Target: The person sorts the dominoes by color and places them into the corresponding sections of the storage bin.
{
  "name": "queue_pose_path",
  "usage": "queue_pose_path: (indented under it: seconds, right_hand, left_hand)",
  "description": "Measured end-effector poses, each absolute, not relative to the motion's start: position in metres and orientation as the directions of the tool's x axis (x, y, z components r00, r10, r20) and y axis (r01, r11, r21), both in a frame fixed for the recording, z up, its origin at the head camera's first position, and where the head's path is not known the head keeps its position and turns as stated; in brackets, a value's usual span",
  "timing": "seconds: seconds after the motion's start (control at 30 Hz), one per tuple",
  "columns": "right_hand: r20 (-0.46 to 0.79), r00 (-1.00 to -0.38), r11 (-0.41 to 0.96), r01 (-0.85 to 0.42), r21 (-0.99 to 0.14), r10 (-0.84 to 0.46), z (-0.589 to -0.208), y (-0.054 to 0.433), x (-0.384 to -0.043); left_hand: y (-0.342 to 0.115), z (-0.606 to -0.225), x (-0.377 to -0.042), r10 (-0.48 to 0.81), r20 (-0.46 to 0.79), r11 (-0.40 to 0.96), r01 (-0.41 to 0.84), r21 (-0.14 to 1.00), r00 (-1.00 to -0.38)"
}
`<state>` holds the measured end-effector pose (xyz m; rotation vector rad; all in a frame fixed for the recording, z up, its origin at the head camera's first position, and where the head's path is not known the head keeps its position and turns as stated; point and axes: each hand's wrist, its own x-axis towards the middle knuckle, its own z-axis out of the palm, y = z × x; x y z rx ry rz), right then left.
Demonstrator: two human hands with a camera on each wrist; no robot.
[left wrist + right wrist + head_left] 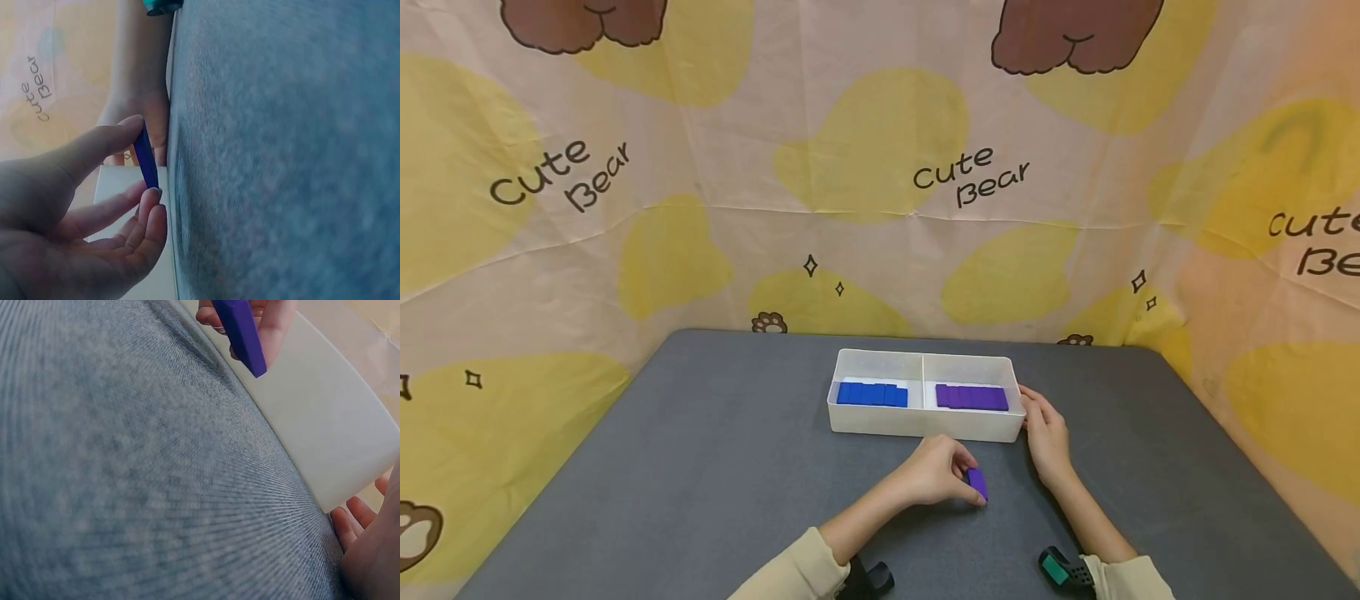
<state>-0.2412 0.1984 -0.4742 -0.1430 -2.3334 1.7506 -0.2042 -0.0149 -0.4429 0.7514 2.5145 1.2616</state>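
My left hand [936, 473] pinches a small flat purple block [977, 482] between thumb and fingertips, in front of the white box [925, 425]. The left wrist view shows that block [145, 155] edge-on, the thumb at one end and fingertips at the other. Two compartments divide the box: a row of blue blocks [872, 394] lies in the left one, a row of purple blocks [972, 397] in the right. At the box's right end, my right hand [1047, 433] rests its fingers against the outer wall; in the right wrist view the fingers [345, 529] show beside the corner.
A grey cloth-covered table [700, 467] lies under everything. Behind it hangs a printed fabric backdrop [865, 150] with yellow patches and bears. Dark straps sit at both wrists, the right one carrying a green-faced device [1056, 570].
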Motion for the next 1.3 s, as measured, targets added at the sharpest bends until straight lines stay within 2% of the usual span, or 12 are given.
queue_pose_path:
  seconds: [0.73, 1.3]
  right_hand:
    - [0.108, -0.973, 0.282, -0.048, -0.958, 0.203, -0.476, 0.200, -0.241]
    - [0.102, -0.974, 0.290, -0.040, -0.956, 0.203, -0.475, 0.198, -0.242]
  left_hand:
    - [-0.029, -0.412, -0.211, 0.547, 0.055, 0.443, 0.345, 0.828, -0.835]
    - [-0.049, -0.392, -0.218, 0.478, 0.124, 0.426, 0.353, 0.833, -0.870]
